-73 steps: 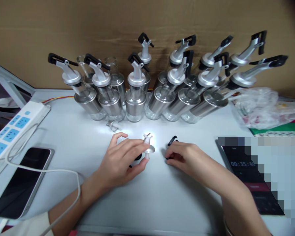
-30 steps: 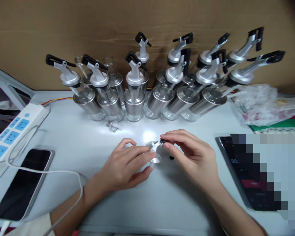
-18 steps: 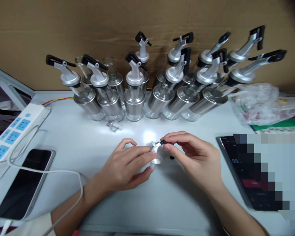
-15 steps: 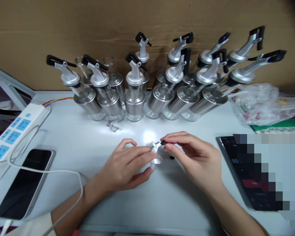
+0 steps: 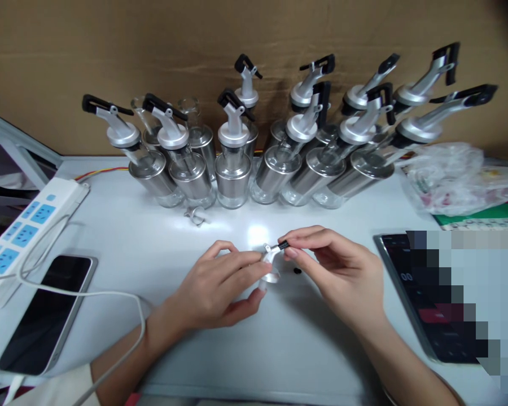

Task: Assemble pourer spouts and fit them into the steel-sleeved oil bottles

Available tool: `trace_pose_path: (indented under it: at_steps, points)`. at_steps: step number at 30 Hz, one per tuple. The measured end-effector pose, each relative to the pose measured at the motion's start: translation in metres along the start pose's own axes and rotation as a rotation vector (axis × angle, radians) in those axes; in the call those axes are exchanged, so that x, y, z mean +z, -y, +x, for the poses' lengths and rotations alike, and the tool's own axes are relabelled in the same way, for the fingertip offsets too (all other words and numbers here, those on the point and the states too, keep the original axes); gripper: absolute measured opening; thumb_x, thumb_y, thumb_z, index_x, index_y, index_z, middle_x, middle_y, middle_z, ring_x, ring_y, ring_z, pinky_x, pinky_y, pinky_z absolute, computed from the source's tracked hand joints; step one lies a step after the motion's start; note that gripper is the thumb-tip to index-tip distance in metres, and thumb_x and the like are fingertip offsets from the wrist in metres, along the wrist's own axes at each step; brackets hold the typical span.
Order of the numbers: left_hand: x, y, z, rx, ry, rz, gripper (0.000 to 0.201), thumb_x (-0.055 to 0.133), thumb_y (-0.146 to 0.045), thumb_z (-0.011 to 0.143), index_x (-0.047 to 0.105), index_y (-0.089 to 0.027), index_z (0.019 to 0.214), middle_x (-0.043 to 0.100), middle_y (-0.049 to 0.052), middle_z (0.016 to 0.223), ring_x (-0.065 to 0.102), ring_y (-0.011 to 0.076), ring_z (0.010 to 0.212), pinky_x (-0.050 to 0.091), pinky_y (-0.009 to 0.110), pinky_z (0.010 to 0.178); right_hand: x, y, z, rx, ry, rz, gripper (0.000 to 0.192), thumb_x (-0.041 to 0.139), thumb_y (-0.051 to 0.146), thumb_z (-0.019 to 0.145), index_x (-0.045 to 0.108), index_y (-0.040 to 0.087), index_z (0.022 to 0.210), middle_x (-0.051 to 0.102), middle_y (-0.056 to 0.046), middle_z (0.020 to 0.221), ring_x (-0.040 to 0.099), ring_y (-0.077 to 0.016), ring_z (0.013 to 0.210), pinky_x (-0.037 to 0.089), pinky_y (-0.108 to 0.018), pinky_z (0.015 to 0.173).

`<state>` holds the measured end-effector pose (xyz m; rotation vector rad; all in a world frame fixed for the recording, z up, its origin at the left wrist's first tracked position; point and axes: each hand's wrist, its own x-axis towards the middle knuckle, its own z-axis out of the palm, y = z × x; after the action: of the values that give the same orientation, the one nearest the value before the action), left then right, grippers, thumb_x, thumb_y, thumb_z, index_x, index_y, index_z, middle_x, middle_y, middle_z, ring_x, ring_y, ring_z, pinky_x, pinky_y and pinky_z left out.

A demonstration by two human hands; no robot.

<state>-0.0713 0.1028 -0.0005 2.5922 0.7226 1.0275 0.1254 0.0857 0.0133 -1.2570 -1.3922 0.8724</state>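
Low over the white table, my left hand point(image 5: 224, 285) is closed around a silver pour spout point(image 5: 271, 267) with a flared collar, its neck pointing up and to the right. My right hand point(image 5: 341, 270) pinches a small black piece point(image 5: 283, 245) between thumb and fingertips at the tip of that neck. Whether the piece is fully seated there cannot be made out. A tiny black part point(image 5: 297, 270) lies on the table just below my right fingers. Another silver spout part point(image 5: 197, 215) rests farther back on the left.
Several glass-and-steel bottles point(image 5: 233, 175), most with black-levered spouts, stand along the cardboard point(image 5: 152, 45) at the back. On the left are a power strip point(image 5: 34, 237), a phone point(image 5: 46, 316) and a white cable point(image 5: 105, 294). A dark-screened device point(image 5: 423, 304) and a plastic bag point(image 5: 444, 175) occupy the right.
Both hands keep their hold with hardly any movement. Slightly more of the black piece shows at the spout's tip. The whole view has shifted a little.
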Motion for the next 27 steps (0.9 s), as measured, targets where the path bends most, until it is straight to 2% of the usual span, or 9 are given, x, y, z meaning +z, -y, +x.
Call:
trace_pose_path:
  at_steps: [11, 18, 27]
  points:
    - [0.0001, -0.0008, 0.0001, -0.033, -0.025, -0.015, 0.034, 0.053, -0.014, 0.082, 0.049, -0.018, 0.116, 0.072, 0.006, 0.097, 0.068, 0.0127, 0.084, 0.047, 0.029, 0.081, 0.0011, 0.003, 0.002, 0.026, 0.008, 0.019, 0.007, 0.07, 0.023, 0.077, 0.065, 0.021, 0.072, 0.071, -0.005, 0.078, 0.068, -0.0172, 0.074, 0.058, -0.031, 0.066]
    - [-0.0009, -0.0014, 0.0004, -0.036, -0.015, -0.012, 0.028, 0.053, -0.015, 0.083, 0.052, -0.016, 0.111, 0.072, 0.006, 0.097, 0.068, 0.0127, 0.086, 0.047, 0.028, 0.08, 0.0014, 0.0025, 0.0021, 0.04, 0.014, 0.061, 0.007, 0.07, 0.022, 0.076, 0.065, 0.021, 0.072, 0.07, -0.004, 0.077, 0.068, -0.0162, 0.074, 0.058, -0.029, 0.067]
    - [-0.0006, -0.0009, -0.0007, -0.027, -0.02, -0.014, 0.033, 0.053, -0.015, 0.081, 0.05, -0.016, 0.114, 0.073, 0.006, 0.095, 0.069, 0.013, 0.085, 0.047, 0.029, 0.081, 0.0025, 0.0006, 0.0027, 0.041, 0.013, 0.054, 0.008, 0.071, 0.023, 0.075, 0.065, 0.02, 0.072, 0.071, -0.005, 0.078, 0.068, -0.0168, 0.073, 0.058, -0.03, 0.065]
